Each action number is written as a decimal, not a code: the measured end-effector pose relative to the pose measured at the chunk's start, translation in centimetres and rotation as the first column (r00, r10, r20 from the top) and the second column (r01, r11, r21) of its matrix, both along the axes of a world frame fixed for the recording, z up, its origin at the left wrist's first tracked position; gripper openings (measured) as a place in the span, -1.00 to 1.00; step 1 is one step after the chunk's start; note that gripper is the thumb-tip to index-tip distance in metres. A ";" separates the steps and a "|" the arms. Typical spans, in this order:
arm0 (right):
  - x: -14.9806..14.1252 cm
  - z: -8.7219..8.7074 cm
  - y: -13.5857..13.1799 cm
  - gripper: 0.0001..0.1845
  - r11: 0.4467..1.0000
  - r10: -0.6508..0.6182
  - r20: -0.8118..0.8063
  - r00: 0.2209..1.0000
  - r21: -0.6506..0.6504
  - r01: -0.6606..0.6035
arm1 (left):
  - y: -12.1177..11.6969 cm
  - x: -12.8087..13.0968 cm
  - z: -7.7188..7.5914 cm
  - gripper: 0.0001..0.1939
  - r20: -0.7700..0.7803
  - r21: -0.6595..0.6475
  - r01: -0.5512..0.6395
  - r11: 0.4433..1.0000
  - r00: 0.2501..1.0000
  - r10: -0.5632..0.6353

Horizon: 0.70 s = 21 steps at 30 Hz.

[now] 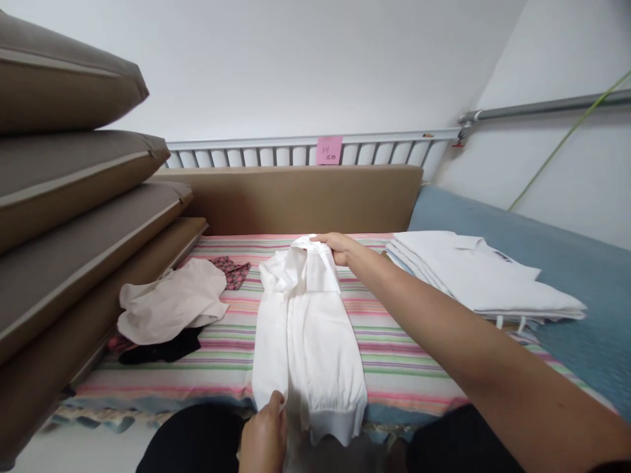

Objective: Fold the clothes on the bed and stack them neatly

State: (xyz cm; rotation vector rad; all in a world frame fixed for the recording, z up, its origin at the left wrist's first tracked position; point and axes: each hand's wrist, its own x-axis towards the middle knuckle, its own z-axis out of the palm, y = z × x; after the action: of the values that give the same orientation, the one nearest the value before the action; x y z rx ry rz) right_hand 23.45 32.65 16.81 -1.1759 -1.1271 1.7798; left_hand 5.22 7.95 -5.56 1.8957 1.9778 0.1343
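A white garment [315, 341] lies lengthwise on the striped sheet, with crumpled, collar-like folds at its far end and a gathered ribbed band at its near end. Whether it is a top or trousers I cannot tell. My right hand [334, 246] reaches across and grips the fabric at the far end, fingers closed. Down at the near left corner, my left hand [265, 430] is closed in a pinch on the garment's lower edge. The ribbed band hangs over the bed's front edge.
Left lie a beige cloth [175, 299], a black cloth [165, 348] and a patterned cloth [234, 271], beside stacked brown cushions [83, 220]. Folded white clothes [483, 269] rest at right on the striped sheet [409, 351]. Behind stand a brown panel [300, 200] and a radiator [280, 156].
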 end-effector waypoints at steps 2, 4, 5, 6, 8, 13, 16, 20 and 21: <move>0.1 0.1 0.1 -0.90 1.000 0.007 -0.009 1.000 0.008 -0.007 | 0.1 0.1 0.4 -0.69 0.023 -0.002 0.002 1.000 1.000 -0.002; 0.1 0.0 0.1 -0.90 1.000 0.017 -0.003 1.000 0.006 -0.017 | 0.3 0.3 0.3 -0.71 0.044 -0.032 0.011 0.999 0.999 -0.010; 0.0 -0.2 0.1 -0.90 1.000 0.022 0.003 1.000 0.004 -0.022 | 0.4 0.4 0.1 -0.72 0.056 -0.052 0.015 0.999 0.998 -0.012; 0.0 -0.3 0.1 -0.90 1.000 0.026 0.007 1.000 0.004 -0.026 | 0.5 0.5 -0.2 -0.73 0.071 -0.074 0.018 0.997 0.997 -0.012; 0.0 -0.4 0.0 -0.90 0.999 0.029 0.009 1.000 0.012 -0.029 | 0.8 0.7 -1.0 -0.75 0.122 -0.114 0.023 0.993 0.993 -0.009; 1.5 0.1 0.0 -0.88 0.999 0.021 0.033 0.999 0.049 -0.023 | 1.0 0.6 -2.2 -0.65 0.244 -0.197 0.066 0.978 0.970 -0.016; 3.3 -0.5 -0.4 -0.88 0.997 0.047 0.106 0.993 0.059 -0.054 | 1.5 0.2 -1.8 -0.57 0.223 -0.305 0.100 0.947 0.974 -0.031; 6.1 -4.6 -1.7 -0.83 0.991 0.049 0.399 0.916 0.092 -0.093 | 4.4 -0.3 -0.4 -0.74 0.280 -0.229 0.111 0.967 0.959 -0.043; 6.8 -6.0 -1.9 -0.83 0.988 0.008 0.573 0.820 0.124 -0.097 | 5.4 -0.3 0.0 -0.77 0.298 -0.142 0.087 0.986 0.954 -0.042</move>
State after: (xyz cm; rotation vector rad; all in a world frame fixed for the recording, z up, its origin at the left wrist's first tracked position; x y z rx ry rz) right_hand 30.22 30.71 10.79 -1.6583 -1.6161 1.3721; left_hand 4.95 13.37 -5.53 1.7278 1.6767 0.2254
